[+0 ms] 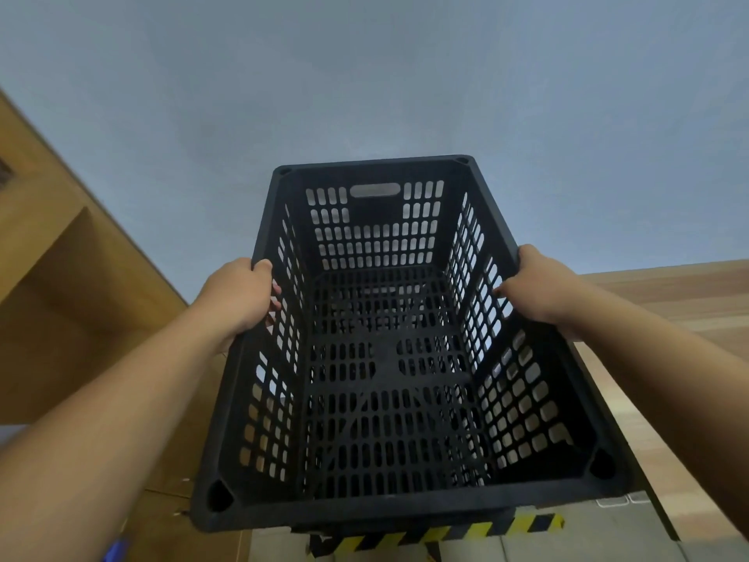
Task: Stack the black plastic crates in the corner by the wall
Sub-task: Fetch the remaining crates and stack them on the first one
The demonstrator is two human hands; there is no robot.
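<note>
Both your bare forearms reach forward and up, angling in toward each other. Your left hand (239, 296) is closed over the left rim of the black crate (389, 358), thumb on top and fingertips curled through to the inside (a few show through the slots). Your right hand (535, 285) grips the opposite rim level with it, thumb hooked inside, wrist straight.

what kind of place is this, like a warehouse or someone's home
Probably a storeroom or workshop, though I can't be sure. Both hands hold a vented black crate facing a plain grey wall. Yellow-and-black hazard tape marks the floor, and bare wooden shelving stands at the left.
</note>
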